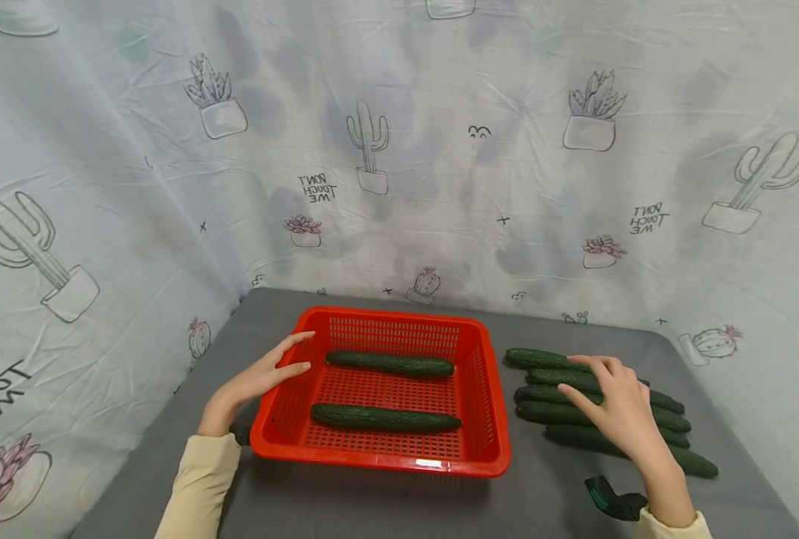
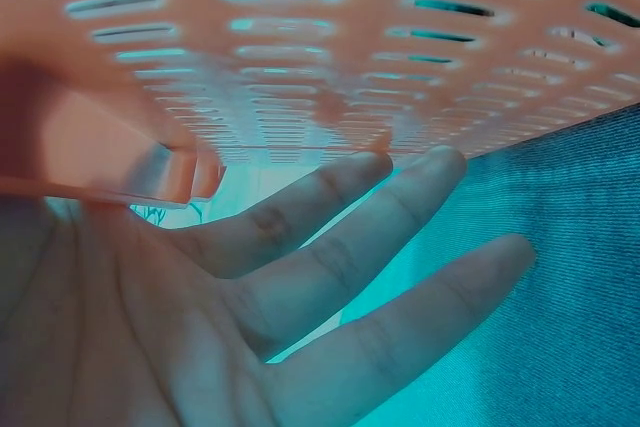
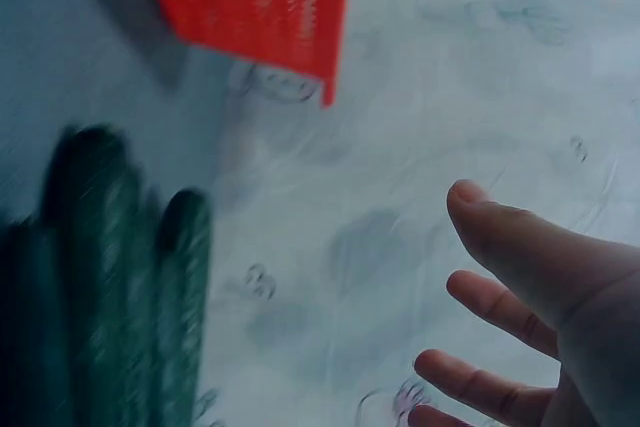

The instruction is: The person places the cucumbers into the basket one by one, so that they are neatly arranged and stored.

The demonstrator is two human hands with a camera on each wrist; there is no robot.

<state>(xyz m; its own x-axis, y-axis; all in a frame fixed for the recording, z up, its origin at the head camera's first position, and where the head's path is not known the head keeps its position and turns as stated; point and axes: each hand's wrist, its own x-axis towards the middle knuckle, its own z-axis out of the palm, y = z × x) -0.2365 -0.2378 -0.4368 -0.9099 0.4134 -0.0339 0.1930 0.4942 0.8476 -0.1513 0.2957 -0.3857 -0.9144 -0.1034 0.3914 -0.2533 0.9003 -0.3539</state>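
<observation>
A red perforated plastic basket [image 1: 386, 454] holds two cucumbers, an upper cucumber [image 1: 389, 364] and a lower cucumber [image 1: 386, 418], lying crosswise. My left hand [image 1: 264, 374] is at the basket's left rim, thumb and a finger reaching over it. In the left wrist view, three nearly straight fingers [image 2: 340, 257] extend along the outside of the perforated wall; contact is hard to tell. To the right of the basket, my right hand [image 1: 618, 408] hovers over several cucumbers [image 1: 554, 413] laid side by side. Its fingers are spread, with nothing between them in the right wrist view.
Everything stands on a grey tabletop [image 1: 345, 509]. A pale curtain [image 1: 433, 150] printed with cacti hangs behind and at both sides. Under the right wrist shows a black strap piece [image 1: 615, 500].
</observation>
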